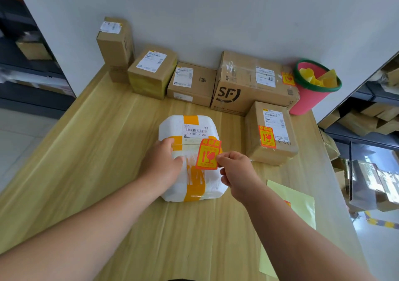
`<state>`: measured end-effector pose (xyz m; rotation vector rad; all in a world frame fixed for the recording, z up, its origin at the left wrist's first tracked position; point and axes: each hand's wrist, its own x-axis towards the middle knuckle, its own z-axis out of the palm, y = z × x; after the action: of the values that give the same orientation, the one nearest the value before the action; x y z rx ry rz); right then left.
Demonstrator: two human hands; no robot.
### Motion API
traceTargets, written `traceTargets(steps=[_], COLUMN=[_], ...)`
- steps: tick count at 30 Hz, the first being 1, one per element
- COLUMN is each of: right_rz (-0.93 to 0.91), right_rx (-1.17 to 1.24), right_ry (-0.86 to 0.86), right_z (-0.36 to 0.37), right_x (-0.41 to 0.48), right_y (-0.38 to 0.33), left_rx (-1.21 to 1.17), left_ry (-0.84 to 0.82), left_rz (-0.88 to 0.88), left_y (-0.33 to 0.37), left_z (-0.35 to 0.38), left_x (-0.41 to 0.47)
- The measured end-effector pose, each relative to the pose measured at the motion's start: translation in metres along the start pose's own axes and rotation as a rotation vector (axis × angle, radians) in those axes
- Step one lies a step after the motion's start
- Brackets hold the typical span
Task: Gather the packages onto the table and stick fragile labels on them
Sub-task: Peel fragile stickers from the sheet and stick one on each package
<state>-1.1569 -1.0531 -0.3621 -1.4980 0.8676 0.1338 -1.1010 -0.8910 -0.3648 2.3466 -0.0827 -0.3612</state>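
Right hand [235,170] pinches label [208,154] over foam box [194,125], not yet stuck. Left hand [164,162] presses flat on it. Labelled boxes [280,149] beyond right hand: two. Bare boxes [151,71] beyond left hand: three to do.

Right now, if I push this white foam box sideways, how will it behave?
The white foam box looks like polystyrene, so probably light for its size. Squat and wide, it likely slides rather than tips. Foam corners may crumble if squeezed.
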Motion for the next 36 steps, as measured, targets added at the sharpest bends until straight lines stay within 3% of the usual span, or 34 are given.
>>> traceTargets(steps=[4, 7, 23, 36], right_rz=[0.040, 0.055, 0.063, -0.036], right_rx=[-0.093, -0.156, -0.324, -0.507], right_ry=[-0.068, -0.081, -0.066, 0.011], right_z=[0.001, 0.007, 0.016, 0.026], right_x=[0.003, 0.005, 0.007, 0.012], right_y=[0.009, 0.013, 0.007, 0.011], left_rx=[0.253, 0.314, 0.268, 0.260], left_ry=[-0.109, -0.144, -0.120, -0.112], left_rz=[0.195, 0.259, 0.275, 0.260], left_y=[-0.023, -0.031, -0.035, -0.033], left_z=[0.005, 0.010, 0.012, 0.013], left_x=[-0.003, -0.004, -0.003, -0.004])
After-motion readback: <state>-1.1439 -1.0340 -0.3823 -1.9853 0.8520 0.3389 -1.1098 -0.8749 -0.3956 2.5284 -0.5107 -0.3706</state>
